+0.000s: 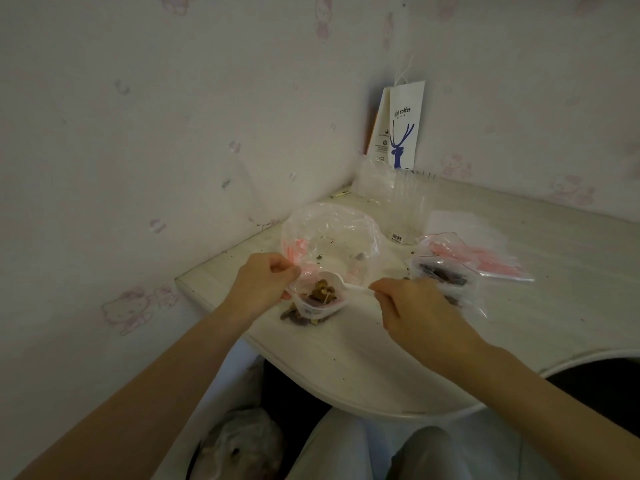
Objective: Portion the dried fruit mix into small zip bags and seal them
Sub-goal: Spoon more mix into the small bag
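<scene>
At the near edge of the table (346, 362), right in front of me, sits the small zip bag (313, 310) I'm filling. My left hand (263, 285) pinches its left rim between thumb and curled fingers, holding the mouth wide. My right hand (415, 306), just right of that bag, has its fingers curled round the handle of a white spoon (353, 287) with the bowl over the opening. It's loaded with dried fruit mix (322, 292) — brown and dark bits — and more shows through the plastic below.

Behind the small zip bag stands the big clear bag (329, 233), gaping and nearly bare, a few pieces on its bottom. Right of the small zip bag, past my right hand, lie filled bags (440, 271), and beyond them a stack of flat empty bags (485, 259) with pink strips. Far behind, against the wall — a coffee paper bag (403, 126).
</scene>
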